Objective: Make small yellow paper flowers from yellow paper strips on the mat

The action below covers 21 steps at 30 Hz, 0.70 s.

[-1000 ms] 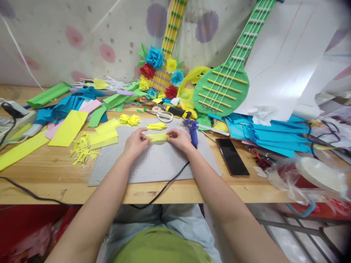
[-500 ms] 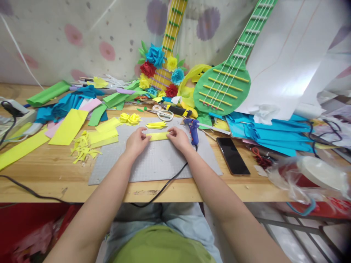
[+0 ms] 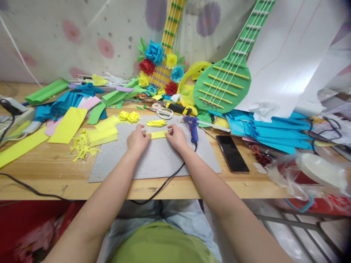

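Note:
A narrow strip of yellow crepe paper (image 3: 158, 135) is stretched level between my two hands, low over the grey cutting mat (image 3: 161, 164). My left hand (image 3: 138, 139) pinches its left end, and my right hand (image 3: 175, 136) pinches the right end; both are closed. Just beyond the strip lies a small stack of cut yellow paper pieces (image 3: 155, 123). Two yellow paper flowers (image 3: 129, 117) rest at the mat's far left edge. Right of my right hand is a blue hot glue gun (image 3: 192, 130), its black cord running down across the mat.
Scissors (image 3: 164, 113) lie behind the mat. Yellow paper scraps (image 3: 83, 146) and sheets (image 3: 68, 125) spread to the left. A phone (image 3: 231, 153) and blue crepe paper (image 3: 268, 128) are on the right. Green (image 3: 223, 87) and yellow (image 3: 171, 33) paper-covered instruments lean at the back.
My hands have drawn slightly closer together along the yellow strip, so less of it shows between them. The view has shifted slightly; the other things look unmoved.

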### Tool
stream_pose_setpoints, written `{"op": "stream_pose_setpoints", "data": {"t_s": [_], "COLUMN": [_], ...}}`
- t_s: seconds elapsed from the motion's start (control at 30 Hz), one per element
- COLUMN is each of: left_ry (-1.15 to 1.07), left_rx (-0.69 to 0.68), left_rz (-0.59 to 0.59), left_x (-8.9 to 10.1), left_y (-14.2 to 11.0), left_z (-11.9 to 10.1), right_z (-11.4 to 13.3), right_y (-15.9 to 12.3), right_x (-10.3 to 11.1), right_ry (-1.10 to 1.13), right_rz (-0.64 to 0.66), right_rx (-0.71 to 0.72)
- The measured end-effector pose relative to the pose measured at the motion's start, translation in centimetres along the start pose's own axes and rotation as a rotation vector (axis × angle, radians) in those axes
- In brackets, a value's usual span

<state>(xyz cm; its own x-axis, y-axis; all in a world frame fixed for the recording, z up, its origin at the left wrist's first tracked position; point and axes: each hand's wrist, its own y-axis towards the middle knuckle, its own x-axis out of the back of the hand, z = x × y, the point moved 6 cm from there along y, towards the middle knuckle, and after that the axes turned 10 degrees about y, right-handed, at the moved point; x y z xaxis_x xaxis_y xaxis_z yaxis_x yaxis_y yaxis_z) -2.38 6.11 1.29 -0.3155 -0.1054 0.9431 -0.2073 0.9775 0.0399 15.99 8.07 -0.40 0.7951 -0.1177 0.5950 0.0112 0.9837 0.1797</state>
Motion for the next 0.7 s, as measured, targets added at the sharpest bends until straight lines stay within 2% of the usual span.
{"op": "stream_pose_setpoints", "data": {"t_s": [0.7], "left_ry": [0.094], "left_rx": [-0.031], "left_rz": [-0.044], "left_x": [-0.12], "left_y": [0.08], "left_z": [-0.21], "right_z": [0.65], "right_y": [0.02], "right_x": [-0.37], "right_ry": [-0.138], "right_rz": [-0.007], "right_rx": [0.008]}}
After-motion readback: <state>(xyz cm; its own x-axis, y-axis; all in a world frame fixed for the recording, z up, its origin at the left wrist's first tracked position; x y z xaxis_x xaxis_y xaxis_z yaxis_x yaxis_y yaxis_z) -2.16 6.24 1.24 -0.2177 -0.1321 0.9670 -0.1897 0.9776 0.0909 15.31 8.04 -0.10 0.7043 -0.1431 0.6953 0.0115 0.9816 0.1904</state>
